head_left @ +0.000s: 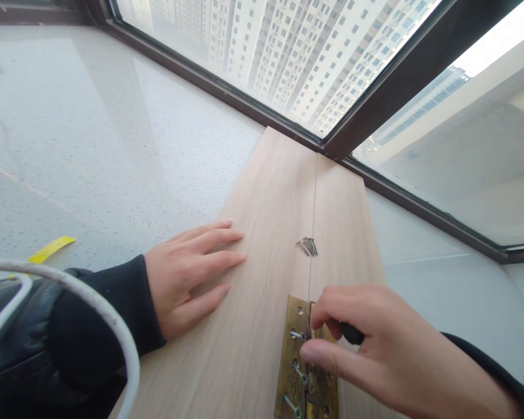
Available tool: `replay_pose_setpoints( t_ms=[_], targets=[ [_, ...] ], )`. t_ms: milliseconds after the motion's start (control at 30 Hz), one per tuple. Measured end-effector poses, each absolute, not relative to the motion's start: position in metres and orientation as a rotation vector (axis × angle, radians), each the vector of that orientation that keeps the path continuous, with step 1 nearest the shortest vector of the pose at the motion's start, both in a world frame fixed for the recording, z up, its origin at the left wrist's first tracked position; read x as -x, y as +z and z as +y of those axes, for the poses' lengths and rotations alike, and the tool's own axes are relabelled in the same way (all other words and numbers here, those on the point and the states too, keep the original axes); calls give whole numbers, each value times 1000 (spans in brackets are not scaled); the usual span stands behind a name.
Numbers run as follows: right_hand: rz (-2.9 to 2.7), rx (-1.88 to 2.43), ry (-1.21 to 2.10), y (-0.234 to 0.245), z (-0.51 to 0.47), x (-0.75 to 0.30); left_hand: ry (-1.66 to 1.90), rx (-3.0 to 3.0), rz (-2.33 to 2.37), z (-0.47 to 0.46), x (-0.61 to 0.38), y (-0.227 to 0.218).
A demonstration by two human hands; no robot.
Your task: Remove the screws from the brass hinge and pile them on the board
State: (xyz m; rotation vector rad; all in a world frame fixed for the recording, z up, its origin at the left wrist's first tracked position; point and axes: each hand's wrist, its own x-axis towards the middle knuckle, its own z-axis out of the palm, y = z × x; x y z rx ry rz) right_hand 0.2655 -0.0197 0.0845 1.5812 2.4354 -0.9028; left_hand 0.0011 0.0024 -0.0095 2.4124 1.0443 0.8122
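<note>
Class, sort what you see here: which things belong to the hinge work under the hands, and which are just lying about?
In use: brass hinge, its screws, black-handled tool in the right hand, wooden boards pressed by the left hand, spare screws.

Lying about: yellow strip, white cable.

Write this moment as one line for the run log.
left hand: flat on pale wooden board | right hand: holds black-handled tool at brass hinge | loose screws: on board

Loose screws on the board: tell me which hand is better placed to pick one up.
Probably the left hand: it lies flat and empty on the board, while the right hand grips a dark tool at the hinge, nearer the screws.
</note>
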Motion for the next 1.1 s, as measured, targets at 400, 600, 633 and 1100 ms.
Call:
replay_pose_setpoints(
  t_ms=[400,600,633,1100],
  targets=[
    [2693,-1136,-255,76,-42,-251,803,-2422,1052,2,-2,-9],
    [2664,-1616,-851,89,-8,-278,802,-2409,1047,3,-2,-8],
    [2625,-1725,-822,88,3,-285,803,-2408,1046,3,-2,-9],
    [2463,-2210,-673,57,46,-317,790,-2426,1038,3,-2,-8]
  ],
)
